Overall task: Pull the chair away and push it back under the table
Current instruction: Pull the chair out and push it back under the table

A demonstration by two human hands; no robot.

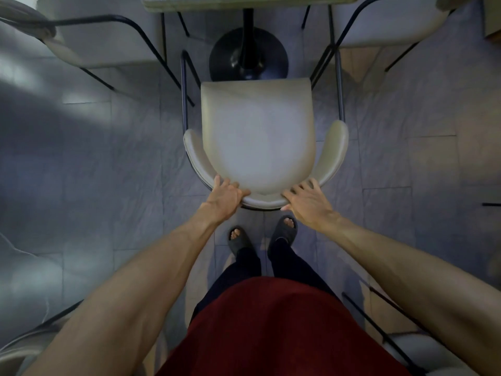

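Observation:
A cream padded chair [257, 137] with thin black metal legs stands straight below me, its whole seat out in the open in front of the table [249, 2]. The table's pale top edge runs along the top of the view, with its round black pedestal base [248, 57] just beyond the seat's front. My left hand [226, 198] grips the curved backrest on its left side. My right hand [306, 200] lies on the backrest's right side, fingers spread over the rim. My feet in dark slippers stand just behind the chair.
Two more cream chairs flank the table, one at top left [89, 44] and one at top right [385, 25]. Parts of other chairs show at the bottom left [16, 354] and bottom right [423, 351] corners. The floor is grey stone tile.

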